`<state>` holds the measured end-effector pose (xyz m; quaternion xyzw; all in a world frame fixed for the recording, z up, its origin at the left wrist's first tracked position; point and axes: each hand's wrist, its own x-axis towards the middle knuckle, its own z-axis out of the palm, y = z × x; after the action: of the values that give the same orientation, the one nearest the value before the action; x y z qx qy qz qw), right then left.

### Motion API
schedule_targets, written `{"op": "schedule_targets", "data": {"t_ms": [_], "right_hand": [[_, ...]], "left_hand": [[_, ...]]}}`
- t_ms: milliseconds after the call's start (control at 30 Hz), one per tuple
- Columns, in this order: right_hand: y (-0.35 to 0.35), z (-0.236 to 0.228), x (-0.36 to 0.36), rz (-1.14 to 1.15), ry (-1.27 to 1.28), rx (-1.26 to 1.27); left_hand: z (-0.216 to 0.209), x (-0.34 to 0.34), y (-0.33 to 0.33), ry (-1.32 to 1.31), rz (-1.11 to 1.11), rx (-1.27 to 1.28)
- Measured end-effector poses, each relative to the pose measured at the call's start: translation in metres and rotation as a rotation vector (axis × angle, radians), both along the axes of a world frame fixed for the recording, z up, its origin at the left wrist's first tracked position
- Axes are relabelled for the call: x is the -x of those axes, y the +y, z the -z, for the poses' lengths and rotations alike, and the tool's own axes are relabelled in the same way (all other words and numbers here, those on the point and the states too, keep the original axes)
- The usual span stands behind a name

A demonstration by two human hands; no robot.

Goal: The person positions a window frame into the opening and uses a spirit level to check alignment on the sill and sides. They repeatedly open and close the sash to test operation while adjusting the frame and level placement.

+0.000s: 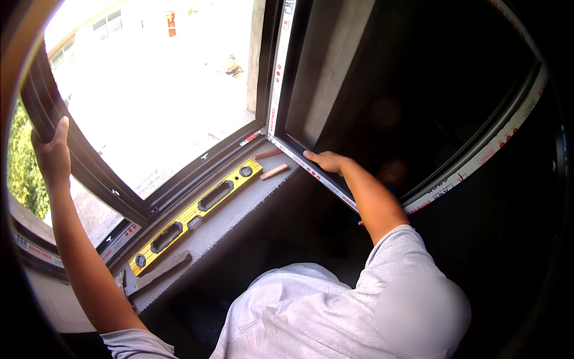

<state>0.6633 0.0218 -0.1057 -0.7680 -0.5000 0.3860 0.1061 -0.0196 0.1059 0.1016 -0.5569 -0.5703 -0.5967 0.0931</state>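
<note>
My left hand (52, 152) is wrapped round the dark upright of the window frame (72, 137) at the left, its thumb raised along the near side and its fingers hidden behind. At the right, my right hand (326, 161) grips the lower rail of an inward-swung window sash (315, 173), the thumb on the inner edge. Printed protective tape covers the sash's outer faces, and its dark glass (430, 90) reflects faintly. Between my arms, a yellow spirit level (194, 214) lies along the sill (224, 221), touching neither hand.
Wood strips (274, 172) lie by the level's far end, with a longer wood piece (164, 269) near its close end. The sill has a ragged front edge. Bright ground and green foliage (28, 167) show outside. Deep shadow fills the right side.
</note>
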Motion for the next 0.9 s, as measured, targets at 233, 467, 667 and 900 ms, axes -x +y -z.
{"op": "schedule_targets", "data": {"t_ms": [233, 467, 667, 900], "right_hand": [[0.000, 0.017, -0.024, -0.014, -0.024, 0.022], [0.015, 0.026, -0.011, -0.109, -0.133, -0.069], [0.022, 0.030, -0.017, -0.165, -0.162, -0.026], [0.023, 0.048, -0.022, -0.193, -0.053, -0.196]], "left_hand": [[0.010, 0.009, 0.024, -0.010, 0.187, 0.023], [-0.002, 0.046, 0.032, 0.026, 0.138, -0.003], [-0.002, 0.043, 0.037, -0.005, 0.184, 0.022], [-0.008, 0.025, 0.000, 0.048, 0.202, -0.005]]}}
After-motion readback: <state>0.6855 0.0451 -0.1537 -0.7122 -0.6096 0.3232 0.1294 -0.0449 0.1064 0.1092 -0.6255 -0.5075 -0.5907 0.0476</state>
